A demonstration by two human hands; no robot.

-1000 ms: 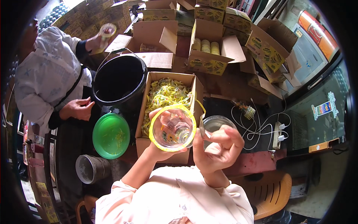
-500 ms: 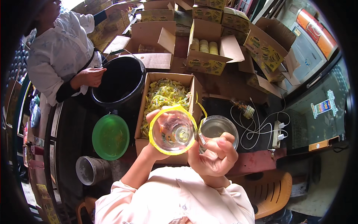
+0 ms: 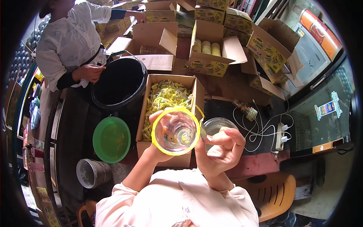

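Note:
My left hand (image 3: 155,152) is closed round a clear cup (image 3: 166,130), whose open mouth faces me. A bright yellow band edges the cup's rim, and most of my left fingers are hidden behind its wall. At the right side of the rim, my right hand (image 3: 221,153) pinches a thin yellow strip (image 3: 201,112) between thumb and finger. The strip rises in a short curl beside the cup. Whether it is still joined to the rim I cannot tell. Partly behind my right hand stands a metal bowl (image 3: 219,122).
An open carton (image 3: 198,100) full of yellow scraps sits beyond the cup. Left of it are a black tub (image 3: 141,90), a green basin (image 3: 97,145) and a grey bucket (image 3: 103,176). White cables (image 3: 261,132) lie at right. A co-worker (image 3: 72,38) stands far left.
My right hand has shifted slightly right, and the strip's curl shows shorter. The cup stays nearly in place. The co-worker has moved a little to the right.

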